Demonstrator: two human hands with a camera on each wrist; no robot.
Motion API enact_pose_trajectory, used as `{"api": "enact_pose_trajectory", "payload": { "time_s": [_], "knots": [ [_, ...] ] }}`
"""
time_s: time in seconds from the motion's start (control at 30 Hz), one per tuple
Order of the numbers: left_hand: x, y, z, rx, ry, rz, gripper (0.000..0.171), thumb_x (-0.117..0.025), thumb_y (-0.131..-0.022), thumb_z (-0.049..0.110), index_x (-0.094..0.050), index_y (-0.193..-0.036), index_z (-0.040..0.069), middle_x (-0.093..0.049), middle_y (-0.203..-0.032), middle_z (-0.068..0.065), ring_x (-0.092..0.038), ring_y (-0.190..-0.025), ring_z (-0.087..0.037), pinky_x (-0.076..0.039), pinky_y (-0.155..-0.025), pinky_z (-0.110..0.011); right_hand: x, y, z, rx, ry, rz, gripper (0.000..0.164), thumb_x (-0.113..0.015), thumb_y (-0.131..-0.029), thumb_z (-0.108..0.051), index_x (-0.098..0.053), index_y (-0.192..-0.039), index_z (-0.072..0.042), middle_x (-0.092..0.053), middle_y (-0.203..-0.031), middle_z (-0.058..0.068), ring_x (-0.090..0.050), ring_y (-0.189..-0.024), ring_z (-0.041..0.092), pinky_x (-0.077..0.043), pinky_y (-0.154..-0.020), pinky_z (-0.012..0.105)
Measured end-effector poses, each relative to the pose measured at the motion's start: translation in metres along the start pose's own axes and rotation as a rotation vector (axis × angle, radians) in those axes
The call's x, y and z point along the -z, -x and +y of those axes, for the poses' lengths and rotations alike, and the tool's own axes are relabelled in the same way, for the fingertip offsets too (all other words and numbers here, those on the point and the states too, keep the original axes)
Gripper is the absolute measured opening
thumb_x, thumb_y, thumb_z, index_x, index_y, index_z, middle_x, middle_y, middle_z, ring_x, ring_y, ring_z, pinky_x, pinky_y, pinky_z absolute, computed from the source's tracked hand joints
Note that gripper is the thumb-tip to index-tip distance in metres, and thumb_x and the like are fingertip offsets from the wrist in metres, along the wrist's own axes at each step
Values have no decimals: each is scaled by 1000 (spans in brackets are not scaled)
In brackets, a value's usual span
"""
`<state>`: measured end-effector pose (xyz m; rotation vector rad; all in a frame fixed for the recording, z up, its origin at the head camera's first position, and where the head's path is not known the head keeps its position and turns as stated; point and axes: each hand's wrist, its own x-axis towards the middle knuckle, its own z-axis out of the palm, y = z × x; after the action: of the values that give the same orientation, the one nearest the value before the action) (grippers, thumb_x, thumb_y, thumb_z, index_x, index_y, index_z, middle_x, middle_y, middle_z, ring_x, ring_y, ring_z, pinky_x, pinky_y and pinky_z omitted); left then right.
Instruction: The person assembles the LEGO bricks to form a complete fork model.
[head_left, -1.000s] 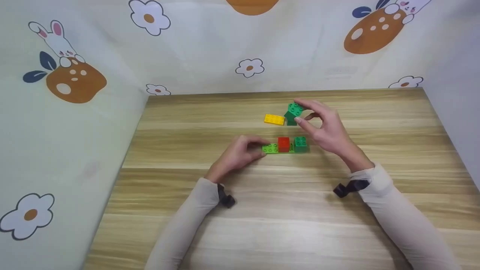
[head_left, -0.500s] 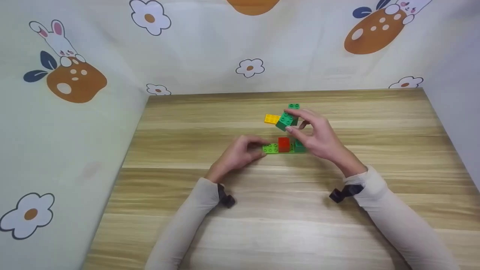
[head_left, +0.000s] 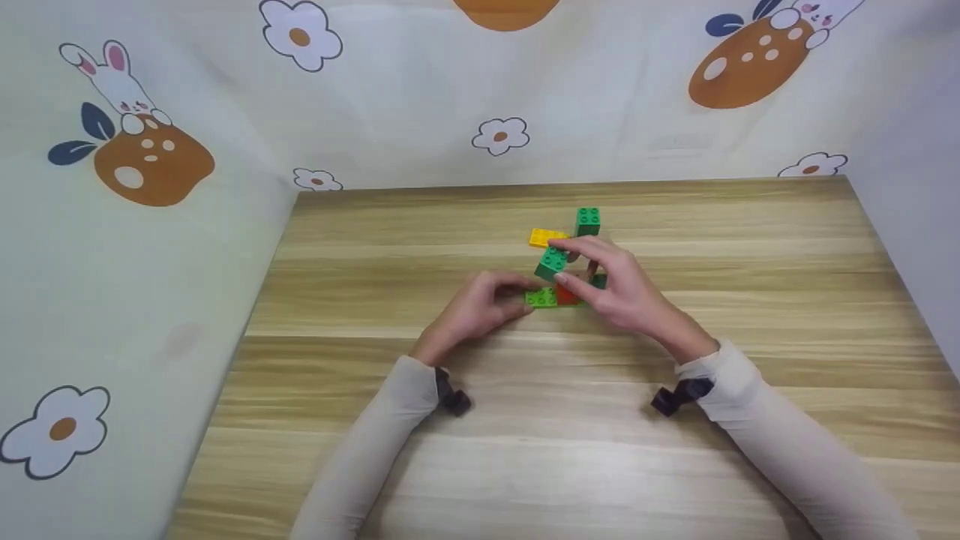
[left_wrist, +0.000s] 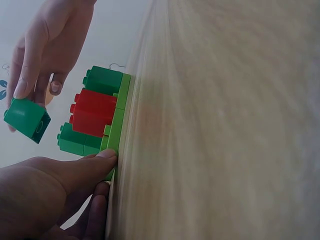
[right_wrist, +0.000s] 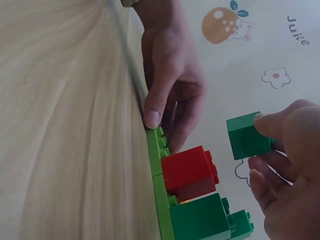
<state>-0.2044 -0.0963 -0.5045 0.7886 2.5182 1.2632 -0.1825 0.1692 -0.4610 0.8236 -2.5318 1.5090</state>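
Observation:
My left hand (head_left: 480, 307) pinches the near end of a light green building plate (head_left: 540, 298) lying on the table. Two plate pieces sit end to end in the right wrist view. A red brick (right_wrist: 187, 170) stands on them, with a green brick (left_wrist: 105, 80) at the far end and studs showing between. Between thumb and fingertips, my right hand (head_left: 619, 285) holds another green brick (head_left: 552, 262), tilted, above the plate. Its hollow underside (left_wrist: 40, 127) shows in the left wrist view. In the head view, the right hand partly covers the red brick and the end green brick.
Behind the plate lies a flat yellow brick (head_left: 546, 237), partly overlapped by the right fingers. A green brick stack (head_left: 588, 220) stands behind it to the right. A printed curtain wall (head_left: 405, 97) rises along the table's back edge.
The right hand has carried the green brick left and toward the person, from beside the green stack to over the plate. The left hand stays in place on the plate.

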Motion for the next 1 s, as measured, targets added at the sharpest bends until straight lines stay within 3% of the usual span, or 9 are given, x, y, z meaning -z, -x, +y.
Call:
{"api": "enact_pose_trajectory", "payload": {
  "time_s": [0.07, 0.27, 0.43, 0.8, 1.0],
  "knots": [
    [0, 0, 0, 5, 9, -1, 32, -82, -97, 15, -80, -129, 15, -80, -129, 3, -71, -126, -10, -55, -114, -34, -2, 1, 1, 0, 7, -14, 46, -76, -103, -25, -67, -148, -24, -71, -139, -2, -64, -115, 32, -55, -85, 38],
    [0, 1, 0, 22, 20, 9, 30, -83, -97, 16, -80, -126, 14, -81, -124, 1, -74, -118, -11, -57, -110, -35, -6, 3, 2, -3, 14, -59, 48, -75, -104, -24, -65, -151, -27, -68, -148, -1, -62, -132, 22, -53, -110, 53],
    [0, 0, 1, 19, 3, 15, 31, -84, -96, 16, -80, -127, 15, -81, -124, 1, -74, -116, -11, -58, -109, -34, -9, 3, 4, 19, 28, -88, 48, -73, -105, -20, -64, -152, -24, -66, -152, -1, -60, -139, 23, -47, -121, 51],
    [-1, 0, 1, 13, 16, 18, 35, -83, -96, 13, -78, -131, 11, -80, -128, -4, -75, -119, -15, -58, -110, -35, -14, 2, 6, 65, 63, -121, 48, -72, -104, -11, -64, -151, -18, -67, -152, 7, -62, -141, 28, -46, -123, 54],
    [-1, 0, 2, 23, 33, 17, 35, -82, -96, 11, -78, -131, 9, -80, -128, -5, -75, -120, -16, -58, -110, -36, -17, 2, 8, 68, 105, -130, 47, -72, -104, -11, -65, -150, -16, -67, -152, 6, -58, -146, 29, -40, -126, 56]
  ]
}}
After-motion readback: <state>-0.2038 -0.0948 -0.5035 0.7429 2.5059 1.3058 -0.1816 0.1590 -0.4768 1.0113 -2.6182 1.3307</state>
